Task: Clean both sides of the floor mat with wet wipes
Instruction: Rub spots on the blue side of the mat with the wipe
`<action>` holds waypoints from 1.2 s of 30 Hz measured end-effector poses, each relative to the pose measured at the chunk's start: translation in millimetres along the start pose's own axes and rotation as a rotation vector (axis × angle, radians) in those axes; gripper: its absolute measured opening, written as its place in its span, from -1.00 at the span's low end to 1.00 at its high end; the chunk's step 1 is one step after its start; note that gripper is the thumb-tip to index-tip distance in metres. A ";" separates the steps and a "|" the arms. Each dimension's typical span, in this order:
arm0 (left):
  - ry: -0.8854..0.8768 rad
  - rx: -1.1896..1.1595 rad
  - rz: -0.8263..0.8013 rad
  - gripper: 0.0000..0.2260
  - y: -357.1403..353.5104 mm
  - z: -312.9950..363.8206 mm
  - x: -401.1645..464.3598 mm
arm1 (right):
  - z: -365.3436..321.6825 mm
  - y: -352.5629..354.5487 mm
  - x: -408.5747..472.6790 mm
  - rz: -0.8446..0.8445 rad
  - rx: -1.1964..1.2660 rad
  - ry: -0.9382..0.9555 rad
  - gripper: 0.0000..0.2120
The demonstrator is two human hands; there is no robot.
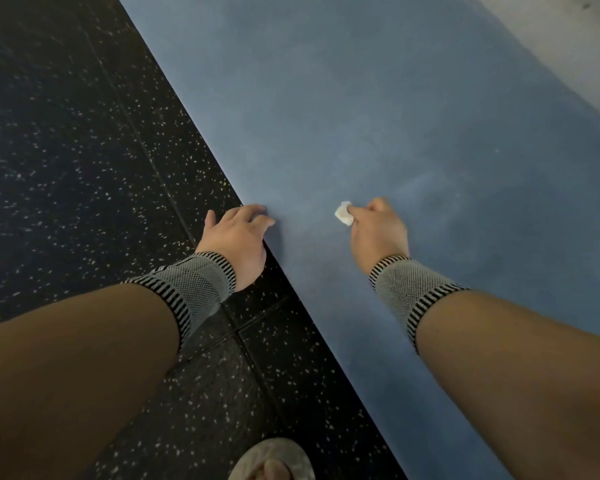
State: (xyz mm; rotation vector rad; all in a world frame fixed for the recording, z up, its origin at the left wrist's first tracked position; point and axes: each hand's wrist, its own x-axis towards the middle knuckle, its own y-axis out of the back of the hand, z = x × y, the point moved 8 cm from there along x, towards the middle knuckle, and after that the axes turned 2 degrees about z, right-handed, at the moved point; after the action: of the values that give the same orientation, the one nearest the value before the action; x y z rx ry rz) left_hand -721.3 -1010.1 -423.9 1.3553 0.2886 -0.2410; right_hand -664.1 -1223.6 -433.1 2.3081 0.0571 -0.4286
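Observation:
A blue floor mat [378,109] lies flat on the floor and runs diagonally from the top left to the bottom right of the head view. My left hand [236,237] grips the mat's left edge, fingers curled over onto the blue surface. My right hand [378,230] rests on the mat a short way to the right and pinches a small crumpled white wet wipe [344,213] against the mat. Both wrists wear grey knitted bands with black and white striped borders.
Black speckled rubber floor tiles [84,150] fill the left side. A foot in a grey slipper [274,460] stands on the tiles at the bottom edge, close to the mat. A pale grey surface [568,39] borders the mat at the top right.

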 end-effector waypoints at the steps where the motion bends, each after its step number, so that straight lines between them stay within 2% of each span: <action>1: 0.003 -0.002 0.005 -0.57 0.3 -1.4 1.5 | 1.5 -2.8 -3.0 0.009 0.041 -0.025 -0.78; 3: 0.024 -0.021 0.025 -0.57 2.1 -2.0 4.4 | -9.6 -36.5 -29.8 -0.121 0.133 -0.001 -0.72; 5: 0.036 -0.040 0.038 -0.55 3.3 -0.5 5.9 | -29.6 -72.4 -59.6 -0.293 0.032 0.166 -0.67; 7: 0.036 -0.049 0.048 -0.54 3.3 -2.2 6.1 | -40.6 -77.6 -53.4 -0.352 -0.037 0.302 -0.67; 9: 0.049 -0.060 0.063 -0.54 4.5 -9.9 5.9 | -36.8 -55.7 -18.9 -0.290 -0.014 0.218 -0.68; 12: 0.085 -0.065 0.074 -0.54 6.4 -24.5 5.7 | -9.9 -15.1 16.5 0.027 0.180 -0.086 -0.71; 13: 0.089 -0.063 0.072 -0.54 6.7 -25.9 6.4 | -11.2 -21.3 11.1 0.021 0.147 -0.070 -0.73; 14: 0.095 -0.068 0.077 -0.54 7.3 -25.7 7.2 | -20.7 -36.4 -1.0 -0.068 0.121 -0.009 -0.75; 16: 0.117 -0.096 0.098 -0.53 9.3 -23.9 8.2 | -43.2 -76.1 -38.0 -0.278 -0.012 0.239 -0.80; 17: 0.124 -0.105 0.104 -0.52 9.5 -23.0 8.4 | -53.4 -87.3 -51.6 -0.355 -0.101 0.381 -0.81; 18: 0.122 -0.105 0.107 -0.52 9.4 -23.0 8.3 | -58.2 -90.2 -50.6 -0.391 -0.148 0.438 -0.82; 19: 0.113 -0.099 0.107 -0.52 8.9 -23.4 7.6 | -56.6 -83.9 -34.5 -0.364 -0.134 0.398 -0.78; 22: 0.091 -0.082 0.114 -0.54 8.2 -27.6 5.2 | -31.7 -31.0 18.9 -0.067 0.181 -0.047 -0.74; 23: 0.095 -0.081 0.115 -0.55 8.4 -28.9 5.4 | -25.1 -25.1 23.1 -0.012 0.218 -0.104 -0.76; 24: 0.104 -0.085 0.115 -0.55 8.9 -29.2 6.7 | -27.5 -28.9 17.7 -0.039 0.186 -0.100 -0.77; 27: 0.154 -0.125 0.136 -0.52 12.3 -28.3 11.1 | -63.4 -79.6 -25.8 -0.300 0.039 0.161 -0.73; 29: 0.171 -0.147 0.149 -0.50 13.5 -28.3 13.2 | -80.4 -98.3 -29.3 -0.373 -0.046 0.311 -0.71; 31: 0.178 -0.141 0.157 -0.47 13.0 -32.1 13.5 | -78.9 -82.9 3.6 -0.301 0.014 0.208 -0.71; 34: 0.213 -0.127 0.156 -0.45 11.9 -43.9 12.9 | -46.5 -37.1 35.3 -0.032 0.271 -0.130 -0.74; 35: 0.223 -0.132 0.153 -0.44 11.8 -45.9 14.2 | -40.6 -36.4 31.3 -0.021 0.252 -0.138 -0.74; 36: 0.233 -0.142 0.151 -0.43 11.7 -46.6 16.2 | -45.4 -45.3 23.9 -0.066 0.174 -0.050 -0.74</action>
State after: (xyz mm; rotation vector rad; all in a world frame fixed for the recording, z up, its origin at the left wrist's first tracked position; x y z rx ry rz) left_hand -705.2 -962.2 -427.4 1.2582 0.3892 0.0635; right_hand -636.3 -1161.9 -443.0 2.4705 0.0747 -0.5437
